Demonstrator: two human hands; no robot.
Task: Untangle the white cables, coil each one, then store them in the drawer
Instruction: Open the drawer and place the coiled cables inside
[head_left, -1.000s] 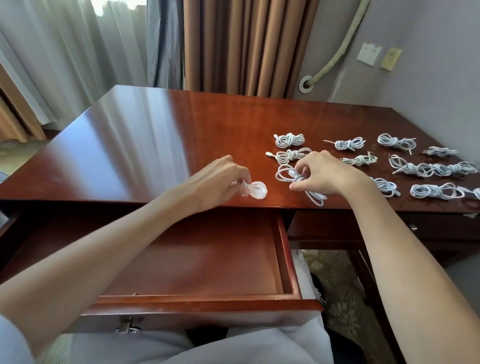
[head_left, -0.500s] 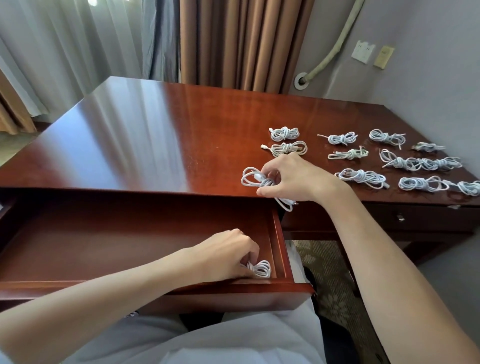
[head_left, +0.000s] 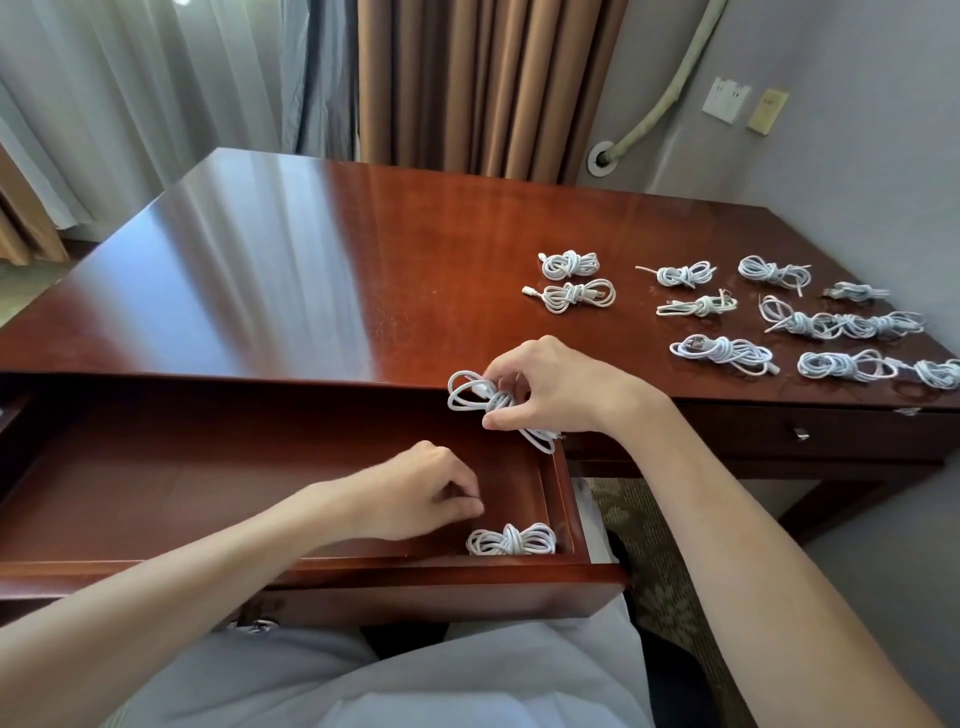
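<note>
The wooden drawer (head_left: 563, 499) stands pulled out under the desk. One coiled white cable (head_left: 511, 540) lies in its front right corner. My left hand (head_left: 415, 493) hovers just above and left of that coil with curled fingers, holding nothing. My right hand (head_left: 545, 387) pinches another coiled white cable (head_left: 478, 397) over the desk's front edge, above the drawer's back right corner. Several more coiled white cables (head_left: 722, 353) lie in rows on the right part of the desk.
The glossy red-brown desk (head_left: 260, 270) stretches left and back to curtains. A second, closed drawer (head_left: 800, 431) sits to the right. The grey wall with sockets (head_left: 724, 98) bounds the right side. My lap is below the drawer front.
My left hand let go of its coil in the drawer's front right corner and lifted off it. My right hand carried its coil from the desk towards the drawer.
</note>
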